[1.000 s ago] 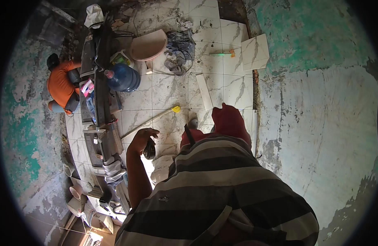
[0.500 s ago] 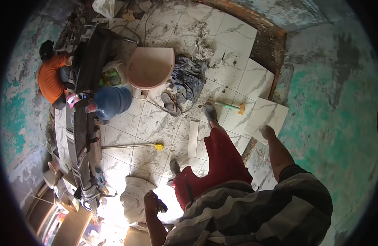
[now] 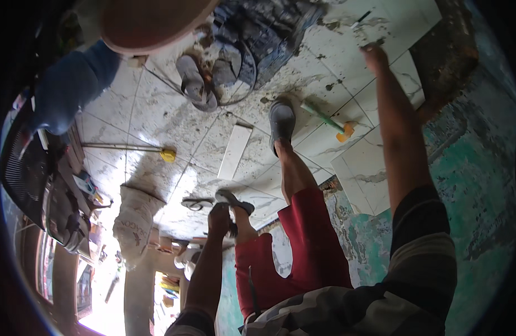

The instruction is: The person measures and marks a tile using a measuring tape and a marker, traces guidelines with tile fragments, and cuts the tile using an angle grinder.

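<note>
My left hand [image 3: 219, 219] is closed round a dark object [image 3: 232, 228] that I cannot make out, beside my left lower leg. My right hand [image 3: 375, 59] reaches out low over the dirty marbled floor tiles [image 3: 336, 61], beyond my right foot; its fingers are too blurred to tell if they hold anything. A thin dark stick [image 3: 361, 19] lies above it. Below it are a green-handled tool [image 3: 319, 115] with an orange head and a loose square tile [image 3: 353, 173]. A narrow pale strip [image 3: 234, 151] lies between my feet and a yellow tape measure [image 3: 167, 154], whose blade is extended.
A pink basin [image 3: 151, 19], blue water jug [image 3: 67, 89], dark metal bench [image 3: 28, 168] and white sack [image 3: 135, 224] crowd the left. Sandals [image 3: 196, 84], dark cloth [image 3: 258, 39] and cable [image 3: 250, 70] lie at the top. A peeling green wall [image 3: 470, 218] borders the right.
The view has turned and come closer to the floor. My right hand has stretched outward past the loose square tile, and the person in orange has left the view.
</note>
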A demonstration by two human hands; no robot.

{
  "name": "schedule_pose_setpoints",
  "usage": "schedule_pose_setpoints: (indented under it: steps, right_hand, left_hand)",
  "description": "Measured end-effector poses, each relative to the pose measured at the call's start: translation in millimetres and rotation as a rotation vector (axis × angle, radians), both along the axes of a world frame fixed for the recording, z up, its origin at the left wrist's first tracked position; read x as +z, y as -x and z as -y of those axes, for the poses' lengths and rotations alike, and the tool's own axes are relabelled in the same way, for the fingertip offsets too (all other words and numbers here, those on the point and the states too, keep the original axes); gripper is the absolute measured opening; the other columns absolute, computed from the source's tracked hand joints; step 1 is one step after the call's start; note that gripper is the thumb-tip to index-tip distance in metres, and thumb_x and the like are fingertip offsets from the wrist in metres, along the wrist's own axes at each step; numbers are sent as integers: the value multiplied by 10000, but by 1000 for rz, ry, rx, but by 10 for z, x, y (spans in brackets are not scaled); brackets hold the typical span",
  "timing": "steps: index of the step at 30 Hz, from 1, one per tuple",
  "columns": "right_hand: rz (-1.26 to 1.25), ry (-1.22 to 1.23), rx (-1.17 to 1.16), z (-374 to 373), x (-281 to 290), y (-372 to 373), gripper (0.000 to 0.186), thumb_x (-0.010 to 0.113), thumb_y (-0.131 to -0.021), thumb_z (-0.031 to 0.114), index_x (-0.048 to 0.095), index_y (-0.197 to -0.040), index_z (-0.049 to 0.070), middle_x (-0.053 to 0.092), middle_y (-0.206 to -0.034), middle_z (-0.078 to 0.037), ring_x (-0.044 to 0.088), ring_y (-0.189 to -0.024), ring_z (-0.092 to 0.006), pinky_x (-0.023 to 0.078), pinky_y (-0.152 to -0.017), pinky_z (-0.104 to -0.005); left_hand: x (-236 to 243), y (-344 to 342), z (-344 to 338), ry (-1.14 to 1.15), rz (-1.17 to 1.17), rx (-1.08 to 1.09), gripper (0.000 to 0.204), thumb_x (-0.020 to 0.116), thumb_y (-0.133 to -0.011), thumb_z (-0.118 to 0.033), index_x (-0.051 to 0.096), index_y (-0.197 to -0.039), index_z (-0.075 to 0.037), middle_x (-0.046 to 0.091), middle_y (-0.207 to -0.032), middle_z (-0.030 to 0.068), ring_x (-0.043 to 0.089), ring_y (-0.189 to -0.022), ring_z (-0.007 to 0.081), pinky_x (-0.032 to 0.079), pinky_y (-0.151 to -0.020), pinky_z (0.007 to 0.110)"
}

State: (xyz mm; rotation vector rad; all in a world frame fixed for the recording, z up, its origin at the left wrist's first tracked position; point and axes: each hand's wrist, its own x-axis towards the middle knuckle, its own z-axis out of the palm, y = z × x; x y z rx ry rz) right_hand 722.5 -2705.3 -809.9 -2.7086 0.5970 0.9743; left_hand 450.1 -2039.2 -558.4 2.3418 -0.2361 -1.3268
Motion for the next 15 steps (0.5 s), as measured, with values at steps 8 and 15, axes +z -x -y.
schedule_pose_setpoints:
  steps: [8, 15]
  right_hand:
    - [45, 18, -586, 422, -1141, -785, 645, 591, -876, 579, 592, -1192, 17, 610, -1041, -118, 632, -874, -203, 559, -812, -361]
    - [180, -137, -819, 724, -1436, -874, 373, 546, -975, 296, 538, -1209, 6, 577, -1072, -92, 614, -960, -206, 537, -866, -320]
  left_hand:
    - [-2190, 146, 332, -529, -105, 550, 313, 677, -875, -275, 536, -1065, -71, 674, -918, 186, 647, -884, 382, 482, -730, 462]
    - [-2897, 194, 239, -600, -144, 542, 558, 780, -770, -342, 458, -1155, -99, 608, -1051, 143, 642, -933, 361, 520, -775, 462]
